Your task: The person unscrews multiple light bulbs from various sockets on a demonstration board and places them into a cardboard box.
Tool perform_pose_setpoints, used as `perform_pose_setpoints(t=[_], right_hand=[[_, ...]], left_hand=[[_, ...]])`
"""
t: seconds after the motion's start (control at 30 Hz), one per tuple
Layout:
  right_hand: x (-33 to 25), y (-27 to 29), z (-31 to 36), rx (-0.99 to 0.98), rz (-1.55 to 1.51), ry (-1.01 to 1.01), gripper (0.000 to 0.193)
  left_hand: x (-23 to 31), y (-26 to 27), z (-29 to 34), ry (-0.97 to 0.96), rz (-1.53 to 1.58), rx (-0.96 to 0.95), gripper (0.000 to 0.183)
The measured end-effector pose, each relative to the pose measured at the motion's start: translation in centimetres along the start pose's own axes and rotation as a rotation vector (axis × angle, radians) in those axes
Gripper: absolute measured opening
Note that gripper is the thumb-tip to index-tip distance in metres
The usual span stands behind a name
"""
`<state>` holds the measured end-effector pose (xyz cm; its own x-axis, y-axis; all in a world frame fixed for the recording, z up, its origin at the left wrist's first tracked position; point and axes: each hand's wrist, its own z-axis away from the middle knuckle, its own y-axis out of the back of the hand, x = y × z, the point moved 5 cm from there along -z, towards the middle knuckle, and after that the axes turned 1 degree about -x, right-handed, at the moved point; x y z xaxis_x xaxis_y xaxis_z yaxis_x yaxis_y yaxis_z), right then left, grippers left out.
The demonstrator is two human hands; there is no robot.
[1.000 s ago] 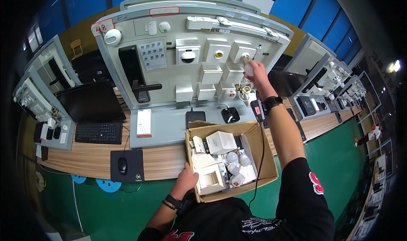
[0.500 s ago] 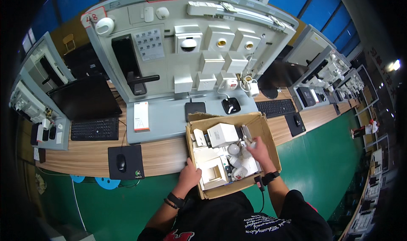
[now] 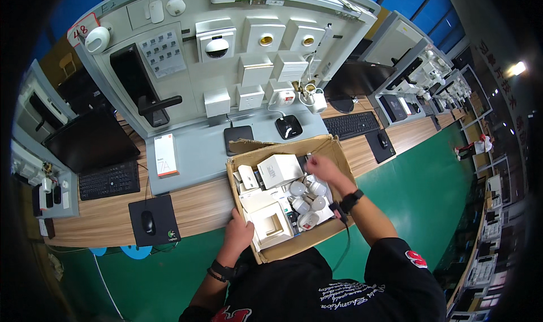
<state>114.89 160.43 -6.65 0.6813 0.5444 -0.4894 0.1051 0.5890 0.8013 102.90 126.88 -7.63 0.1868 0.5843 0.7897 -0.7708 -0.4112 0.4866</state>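
The left hand (image 3: 238, 234) clamps the left rim of the cardboard box (image 3: 302, 246); the right hand (image 3: 320, 167) curls over it, beside the white bulbs (image 3: 297, 188) inside — its hold cannot be told. Arranging the contents seems in hand — the next move calls for a steady box.

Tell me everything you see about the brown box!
The brown box looks like cardboard, open on top, with a ragged flap at its far edge. It's in front of the person, by the wooden desk; I can't tell if it rests there. The left hand grips its left side; the right hand is over its far right part. White boxes and light bulbs fill much of it.
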Motion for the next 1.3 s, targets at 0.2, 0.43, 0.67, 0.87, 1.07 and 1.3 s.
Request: perform_pose_setpoints(t=[0.2, 0.43, 0.67, 0.87, 1.07, 1.3], right_hand=[[-9.9, 4.5, -12.6, -0.006, -1.224, -0.1, 0.05], [-9.3, 2.1, -20.4, 0.05, -1.914, -0.095, 0.07], [-6.7, 1.2, -23.1, 0.108, -1.894, -0.168, 0.048], [-7.3, 0.9, -23.3, 0.116, -1.704, -0.193, 0.049], [-8.2, 1.3, -22.5, 0.064, -1.679, -0.232, 0.053], [-8.1, 1.3, -23.0, 0.082, -1.738, -0.216, 0.053]], left_hand=[[0.8, 0.8, 0.0, 0.067, 0.034, 0.002, 0.05], [-0.3, 0.6, 0.3, 0.031, -0.088, -0.005, 0.06], [0.8, 1.0, 0.2, 0.089, -0.084, -0.075, 0.063], [0.0, 0.6, 0.2, 0.094, -0.052, -0.061, 0.063], [0.2, 1.0, 0.3, 0.125, -0.053, -0.084, 0.063], [0.1, 0.8, 0.2, 0.133, -0.074, -0.06, 0.064]])
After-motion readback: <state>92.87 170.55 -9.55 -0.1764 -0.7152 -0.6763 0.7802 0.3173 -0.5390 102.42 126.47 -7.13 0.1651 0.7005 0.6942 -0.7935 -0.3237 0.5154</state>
